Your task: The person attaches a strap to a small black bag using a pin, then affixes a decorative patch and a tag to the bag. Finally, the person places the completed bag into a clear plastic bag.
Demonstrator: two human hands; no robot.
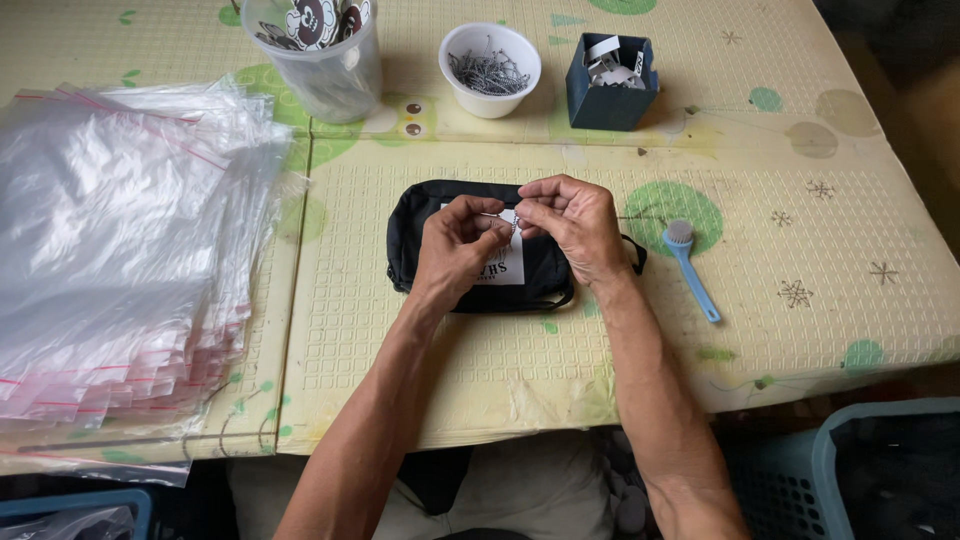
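Observation:
A small black pouch (418, 215) with a white label lies flat on the yellowish patterned mat. Both hands hover over its middle. My left hand (455, 248) and my right hand (570, 222) pinch the two ends of a thin metal pin (497, 217) between thumb and fingertips, just above the white label (512, 266). The pouch's centre is hidden under my hands.
A thick stack of clear zip bags (120, 250) fills the left. At the back stand a clear plastic tub of printed tags (318, 45), a white cup of metal pins (490, 68) and a dark blue box (611, 80). A blue-handled brush (691, 265) lies right of the pouch. Blue baskets (865, 470) sit below the table edge.

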